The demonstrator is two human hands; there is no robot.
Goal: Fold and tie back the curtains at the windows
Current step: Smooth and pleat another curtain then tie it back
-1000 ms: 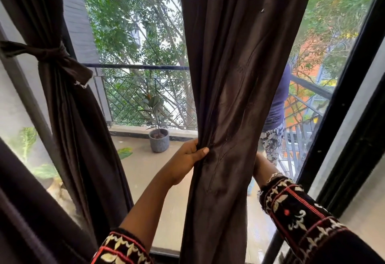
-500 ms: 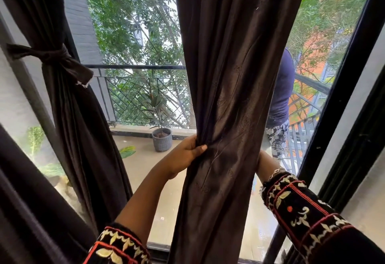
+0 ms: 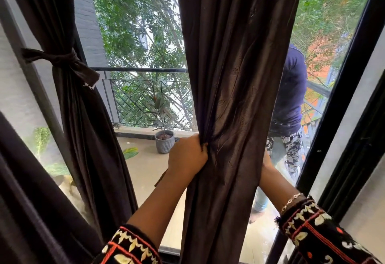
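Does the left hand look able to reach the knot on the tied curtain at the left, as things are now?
Probably yes: nothing stands between the left hand and the knot. But it grips the middle curtain and must let go first.

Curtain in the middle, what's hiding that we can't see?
Head view:
- Right hand: mostly behind the curtain; its grip can't be told.
- Person outside: head and one side hidden by the curtain.
- Curtain top: cut off by the upper edge.
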